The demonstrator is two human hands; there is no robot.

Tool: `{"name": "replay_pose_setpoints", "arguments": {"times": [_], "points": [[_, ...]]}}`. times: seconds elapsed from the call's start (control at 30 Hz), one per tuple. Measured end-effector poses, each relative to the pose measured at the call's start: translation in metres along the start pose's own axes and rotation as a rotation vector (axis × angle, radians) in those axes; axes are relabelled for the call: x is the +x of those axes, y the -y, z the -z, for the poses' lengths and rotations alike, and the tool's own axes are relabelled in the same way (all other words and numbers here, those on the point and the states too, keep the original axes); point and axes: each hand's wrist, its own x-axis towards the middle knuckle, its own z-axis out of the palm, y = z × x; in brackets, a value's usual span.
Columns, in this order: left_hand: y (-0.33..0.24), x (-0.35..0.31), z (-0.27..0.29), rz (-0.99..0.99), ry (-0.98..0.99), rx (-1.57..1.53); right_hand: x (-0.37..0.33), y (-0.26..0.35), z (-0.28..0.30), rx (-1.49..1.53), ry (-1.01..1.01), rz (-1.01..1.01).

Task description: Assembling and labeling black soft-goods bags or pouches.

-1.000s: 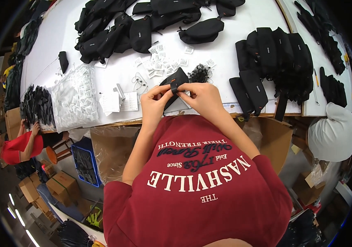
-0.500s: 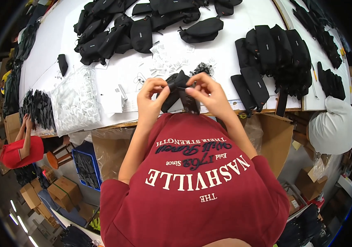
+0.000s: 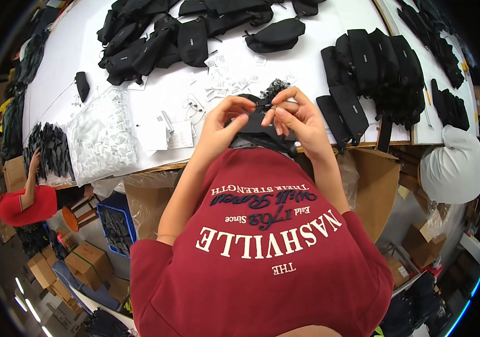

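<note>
A black fabric pouch [image 3: 259,128] lies at the table's near edge, against my shirt. Over it, my left hand [image 3: 226,121] and my right hand [image 3: 300,119] come close together with bent fingers. A thin black piece [image 3: 263,105] spans their fingertips, pinched at both ends; it is too small to tell whether it is a cord or a zip pull. Just beyond my right fingers lies a tangle of thin black cords [image 3: 275,87]. Loose white tags [image 3: 226,78] are spread past my left hand.
Black pouches [image 3: 192,42] are heaped at the back, with more stacked [image 3: 363,62] on the right. A plastic bag of white tags [image 3: 102,140] and dark straps [image 3: 49,149] lie left. A person in red [image 3: 26,205] works there. A white sack [image 3: 452,165] stands right.
The pouch has gone from raised and bunched between my hands to lying lower and flatter. My fingers now pinch a thin black piece above it. The other person's arm has shifted.
</note>
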Motion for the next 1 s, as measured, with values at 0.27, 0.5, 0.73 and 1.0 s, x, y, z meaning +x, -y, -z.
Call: {"name": "replay_pose_setpoints", "arguments": {"times": [0.27, 0.5, 0.73, 1.0], "points": [[0.044, 0.034, -0.040, -0.074, 0.435, 0.190, 0.002, 0.002, 0.012, 0.086, -0.003, -0.037], [0.052, 0.037, -0.031, 0.209, 0.432, 0.116, 0.003, 0.015, 0.037, 0.186, -0.289, 0.048], [0.058, 0.022, -0.022, 0.209, 0.269, -0.077, -0.008, -0.011, 0.074, 0.269, -0.338, 0.095], [0.057, 0.001, -0.007, 0.317, 0.469, -0.077, -0.035, -0.031, 0.090, 0.327, -0.418, 0.018]]}}
